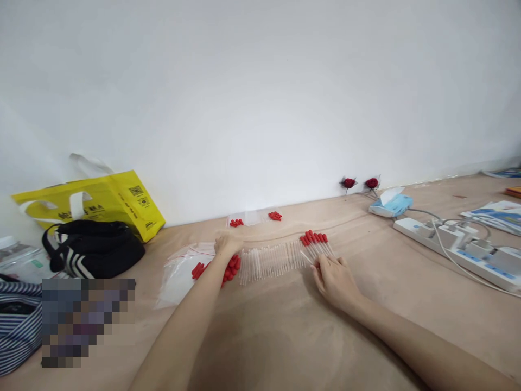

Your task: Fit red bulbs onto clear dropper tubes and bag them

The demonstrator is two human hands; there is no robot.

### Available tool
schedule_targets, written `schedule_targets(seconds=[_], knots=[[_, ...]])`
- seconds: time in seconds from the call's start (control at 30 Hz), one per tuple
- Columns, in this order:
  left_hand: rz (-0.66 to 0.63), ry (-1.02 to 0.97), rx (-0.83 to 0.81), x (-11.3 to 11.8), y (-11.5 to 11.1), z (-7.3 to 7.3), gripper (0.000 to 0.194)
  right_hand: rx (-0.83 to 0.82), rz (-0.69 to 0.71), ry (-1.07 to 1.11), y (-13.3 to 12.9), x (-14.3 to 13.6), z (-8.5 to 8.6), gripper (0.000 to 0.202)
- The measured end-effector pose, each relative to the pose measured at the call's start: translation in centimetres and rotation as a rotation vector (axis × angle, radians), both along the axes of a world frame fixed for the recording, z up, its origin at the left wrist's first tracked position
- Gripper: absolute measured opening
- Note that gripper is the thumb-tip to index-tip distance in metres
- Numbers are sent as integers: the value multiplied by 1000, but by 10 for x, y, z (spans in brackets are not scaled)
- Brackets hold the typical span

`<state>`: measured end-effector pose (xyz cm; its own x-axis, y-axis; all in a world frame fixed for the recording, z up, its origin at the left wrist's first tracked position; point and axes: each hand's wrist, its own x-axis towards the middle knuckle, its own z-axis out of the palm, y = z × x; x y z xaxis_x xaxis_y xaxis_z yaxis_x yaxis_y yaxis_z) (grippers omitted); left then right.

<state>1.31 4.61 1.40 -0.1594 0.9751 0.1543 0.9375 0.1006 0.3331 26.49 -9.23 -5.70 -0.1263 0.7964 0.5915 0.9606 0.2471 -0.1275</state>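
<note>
My right hand (pixel 336 278) pinches a thin clear stick (pixel 306 257) whose bare end points to the upper left. Just beyond its fingers lie several clear sticks with red tips (pixel 313 238), side by side. A long row of bare clear sticks (pixel 271 262) spreads between my two hands. At the row's left end, my left hand (pixel 228 245) is bent over beside a pile of loose red tips (pixel 232 267). Its fingers are turned away and hidden, so I cannot see what they hold. My left forearm covers part of the pile, which rests on a clear plastic bag (pixel 175 278).
Another clear bag (pixel 254 218) with red tips lies near the wall. On the left are a yellow bag (pixel 122 203), a black pouch (pixel 106 244) and a striped cloth item (pixel 18 331). A tissue pack (pixel 391 205) and a power strip (pixel 459 255) with cables stand right.
</note>
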Motion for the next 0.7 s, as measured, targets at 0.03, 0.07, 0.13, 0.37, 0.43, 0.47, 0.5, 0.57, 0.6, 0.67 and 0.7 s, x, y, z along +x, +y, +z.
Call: schedule_targets(seconds=[0.03,0.07,0.13,0.37,0.43,0.47,0.5,0.57,0.6,0.67,0.7], knots=[[-45,-5,32,2,-7,4,15,-6,17,26,1,0,-1,22],[-99,-11,62,4,-16,8,11,-10,35,60,2,-1,-2,22],[-219,-35,118,8,-41,8,15,-17,80,156,4,-1,-5,21],[-654,-380,85,11,-139,-45,17,-67,388,442,1,-13,-7,24],[-693,-439,96,12,-150,-54,20,-115,450,471,-4,-21,-4,22],[-707,-437,101,13,-153,-56,21,-137,479,474,-7,-25,-1,22],[-717,-427,108,14,-154,-56,21,-159,508,470,-10,-29,1,21],[-726,-420,110,16,-155,-53,20,-195,555,445,-15,-35,3,20],[-722,-431,110,16,-155,-52,20,-205,567,428,-17,-37,4,20],[-705,-458,101,16,-154,-50,19,-214,577,387,-19,-40,4,21],[-691,-472,93,16,-154,-50,18,-212,580,364,-20,-41,3,21]])
